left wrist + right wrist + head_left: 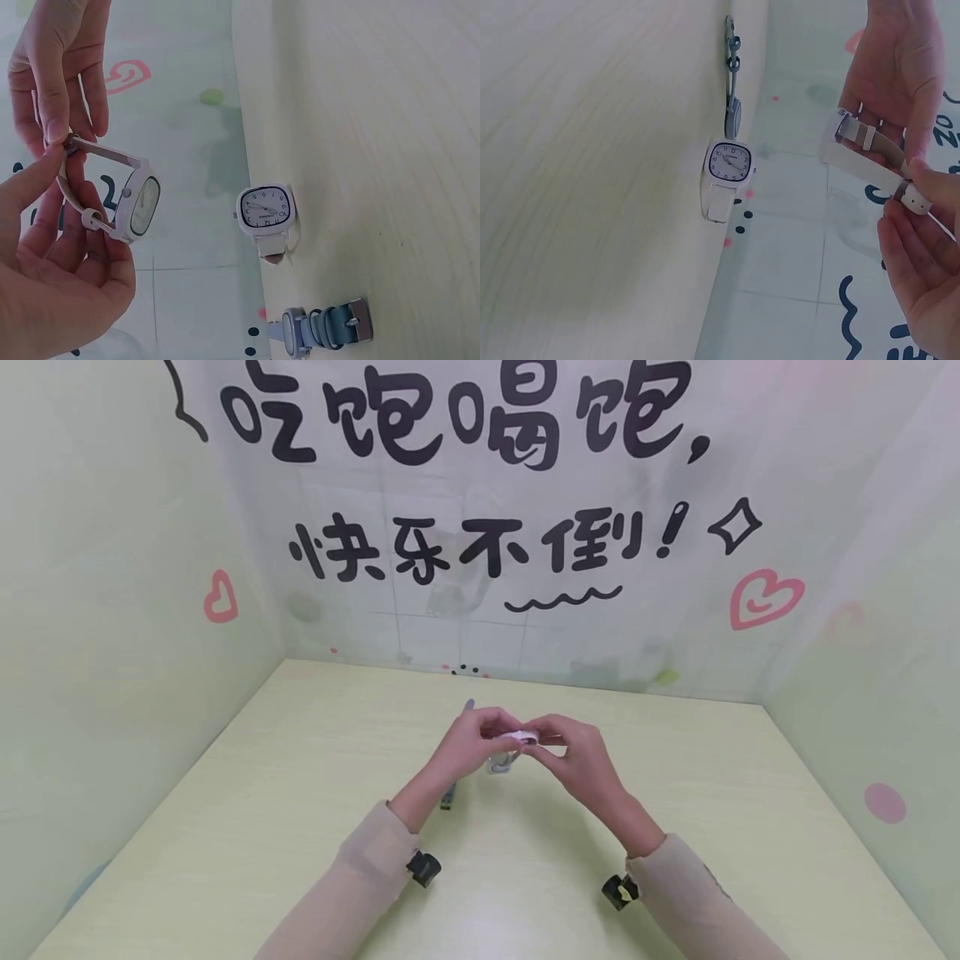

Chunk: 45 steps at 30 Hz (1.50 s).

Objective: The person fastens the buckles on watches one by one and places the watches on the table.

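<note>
A white wristwatch (144,206) with a pale strap is held above the table between both hands, its strap bent into a loop. My left hand (465,747) grips the strap, with some fingers behind it in the left wrist view. My right hand (581,756) pinches the strap where its two ends meet, thumb and fingertips close to the left thumb. The buckle is mostly hidden by the fingertips. Just past the hands, a second white watch (730,162) with a squarish dial rests on the table. Beside it lies a blue-grey watch (326,328), partly covered by the left hand in the head view.
The pale wood-grain table (510,877) is bounded by a printed back wall (465,635) with dark lettering and by side walls. Both forearms, in beige sleeves with dark wrist mounts (424,868), reach in from the front.
</note>
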### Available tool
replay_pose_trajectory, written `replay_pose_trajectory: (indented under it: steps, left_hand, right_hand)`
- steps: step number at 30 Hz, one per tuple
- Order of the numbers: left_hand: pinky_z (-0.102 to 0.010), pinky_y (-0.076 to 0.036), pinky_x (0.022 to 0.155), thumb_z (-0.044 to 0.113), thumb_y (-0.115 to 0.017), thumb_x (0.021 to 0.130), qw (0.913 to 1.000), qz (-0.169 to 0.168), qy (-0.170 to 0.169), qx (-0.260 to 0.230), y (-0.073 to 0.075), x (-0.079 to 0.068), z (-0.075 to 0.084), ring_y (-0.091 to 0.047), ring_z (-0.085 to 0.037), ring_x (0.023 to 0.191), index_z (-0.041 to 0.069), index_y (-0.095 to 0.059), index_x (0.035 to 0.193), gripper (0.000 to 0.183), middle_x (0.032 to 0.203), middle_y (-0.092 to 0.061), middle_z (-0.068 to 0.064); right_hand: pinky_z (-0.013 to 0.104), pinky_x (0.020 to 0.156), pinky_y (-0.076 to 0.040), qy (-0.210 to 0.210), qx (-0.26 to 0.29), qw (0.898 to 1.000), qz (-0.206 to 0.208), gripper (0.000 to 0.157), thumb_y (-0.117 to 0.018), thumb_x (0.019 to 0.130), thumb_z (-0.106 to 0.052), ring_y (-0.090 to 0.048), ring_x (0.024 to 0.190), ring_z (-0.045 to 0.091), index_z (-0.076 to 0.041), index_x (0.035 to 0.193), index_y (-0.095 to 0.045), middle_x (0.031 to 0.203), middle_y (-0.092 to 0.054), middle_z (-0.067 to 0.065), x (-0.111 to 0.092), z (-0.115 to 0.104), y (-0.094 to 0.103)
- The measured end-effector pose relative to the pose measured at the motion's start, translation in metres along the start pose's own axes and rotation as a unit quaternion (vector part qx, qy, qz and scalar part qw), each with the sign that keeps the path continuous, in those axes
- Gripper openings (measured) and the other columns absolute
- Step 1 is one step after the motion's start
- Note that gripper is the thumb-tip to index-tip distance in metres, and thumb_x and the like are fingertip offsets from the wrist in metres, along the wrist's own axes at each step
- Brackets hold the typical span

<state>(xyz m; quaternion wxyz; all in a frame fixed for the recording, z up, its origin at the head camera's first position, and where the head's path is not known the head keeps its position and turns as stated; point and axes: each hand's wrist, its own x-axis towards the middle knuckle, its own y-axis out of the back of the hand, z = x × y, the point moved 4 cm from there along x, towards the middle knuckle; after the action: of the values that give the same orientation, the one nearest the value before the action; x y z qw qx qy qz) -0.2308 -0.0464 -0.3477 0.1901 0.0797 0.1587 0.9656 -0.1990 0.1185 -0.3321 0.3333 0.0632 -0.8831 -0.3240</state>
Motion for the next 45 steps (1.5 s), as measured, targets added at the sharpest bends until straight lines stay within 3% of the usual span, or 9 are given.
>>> replay_pose_trajectory:
  steps: [8, 12, 15, 22, 29, 33, 37, 41, 45]
  left_hand:
    - [-0.034, -0.058, 0.089, 0.019, -0.072, 0.092, 0.9999, -0.007, 0.000, 0.008, 0.001, -0.004, 0.001, -0.069, -0.013, 0.094, 0.010, -0.073, 0.111, 0.021, 0.107, -0.075, -0.007]
    - [-0.042, -0.058, 0.092, 0.016, -0.069, 0.094, 0.9998, -0.014, -0.010, -0.007, 0.003, -0.004, 0.000, -0.069, -0.020, 0.098, 0.008, -0.072, 0.115, 0.022, 0.111, -0.074, -0.009]
    - [-0.041, -0.058, 0.092, 0.013, -0.067, 0.095, 0.9998, -0.008, -0.016, -0.004, 0.004, -0.003, 0.000, -0.069, -0.023, 0.100, 0.007, -0.071, 0.116, 0.022, 0.112, -0.074, -0.010]
    - [-0.031, -0.059, 0.085, 0.014, -0.075, 0.089, 0.9930, 0.071, -0.035, 0.088, 0.007, -0.010, 0.010, -0.068, -0.015, 0.088, 0.012, -0.075, 0.104, 0.015, 0.100, -0.074, -0.004]
    - [-0.023, -0.054, 0.070, 0.016, -0.075, 0.089, 0.9777, 0.100, -0.063, 0.173, 0.004, -0.016, 0.025, -0.064, -0.011, 0.077, 0.011, -0.077, 0.098, 0.010, 0.091, -0.075, -0.001]
    - [-0.022, -0.053, 0.068, 0.017, -0.075, 0.089, 0.9857, 0.087, -0.042, 0.139, 0.005, -0.015, 0.022, -0.062, -0.012, 0.075, 0.010, -0.078, 0.099, 0.012, 0.090, -0.075, -0.003]
    - [-0.025, -0.052, 0.074, 0.021, -0.073, 0.092, 0.9982, 0.047, 0.021, 0.032, 0.007, -0.010, 0.008, -0.062, -0.015, 0.081, 0.009, -0.077, 0.104, 0.018, 0.095, -0.075, -0.005]
    - [-0.032, -0.055, 0.088, 0.025, -0.070, 0.094, 0.9948, 0.021, 0.092, -0.038, 0.008, -0.008, -0.004, -0.060, -0.014, 0.088, 0.008, -0.075, 0.109, 0.023, 0.100, -0.074, -0.004]
    - [-0.035, -0.054, 0.095, 0.025, -0.066, 0.096, 0.9925, -0.001, 0.115, -0.041, 0.007, -0.007, -0.006, -0.058, -0.014, 0.090, 0.005, -0.072, 0.111, 0.026, 0.100, -0.071, -0.004]
  right_hand:
    - [0.026, 0.075, -0.062, -0.002, 0.009, 1.000, 0.017, 0.019, -0.081, 0.082, -0.009, -0.074, 0.083, 0.018, -0.004, 0.099, -0.073, 0.095, -0.077, 0.008, -0.001, -0.005, 0.001]
    - [0.027, 0.075, -0.062, -0.005, 0.001, 1.000, 0.027, 0.018, -0.080, 0.083, -0.010, -0.074, 0.082, 0.017, -0.005, 0.100, -0.074, 0.094, -0.076, 0.007, -0.001, -0.006, 0.003]
    - [0.028, 0.074, -0.062, -0.008, -0.002, 0.999, 0.041, 0.018, -0.080, 0.083, -0.009, -0.074, 0.082, 0.017, -0.004, 0.099, -0.073, 0.094, -0.076, 0.008, 0.000, -0.007, 0.006]
    - [0.029, 0.074, -0.062, 0.000, -0.012, 0.998, 0.065, 0.017, -0.079, 0.083, -0.004, -0.073, 0.081, 0.019, -0.002, 0.098, -0.072, 0.094, -0.076, 0.010, 0.000, -0.008, 0.009]
    - [0.027, 0.076, -0.062, 0.014, -0.016, 0.996, 0.081, 0.016, -0.079, 0.082, -0.001, -0.073, 0.083, 0.019, -0.003, 0.096, -0.071, 0.094, -0.076, 0.009, -0.001, -0.009, 0.009]
    - [0.027, 0.078, -0.062, 0.021, -0.020, 0.996, 0.083, 0.017, -0.079, 0.082, 0.000, -0.074, 0.084, 0.019, -0.003, 0.097, -0.071, 0.094, -0.076, 0.009, -0.002, -0.010, 0.008]
    - [0.027, 0.079, -0.062, 0.030, -0.026, 0.996, 0.081, 0.019, -0.079, 0.081, 0.000, -0.074, 0.086, 0.019, -0.003, 0.098, -0.071, 0.094, -0.075, 0.008, -0.003, -0.010, 0.008]
    - [0.028, 0.080, -0.062, 0.052, -0.038, 0.996, 0.069, 0.020, -0.080, 0.081, -0.001, -0.074, 0.086, 0.018, -0.004, 0.098, -0.070, 0.093, -0.074, 0.007, -0.004, -0.011, 0.006]
    - [0.029, 0.080, -0.062, 0.069, -0.055, 0.994, 0.059, 0.019, -0.081, 0.081, -0.004, -0.073, 0.086, 0.017, -0.005, 0.097, -0.070, 0.091, -0.074, 0.006, -0.004, -0.012, 0.004]
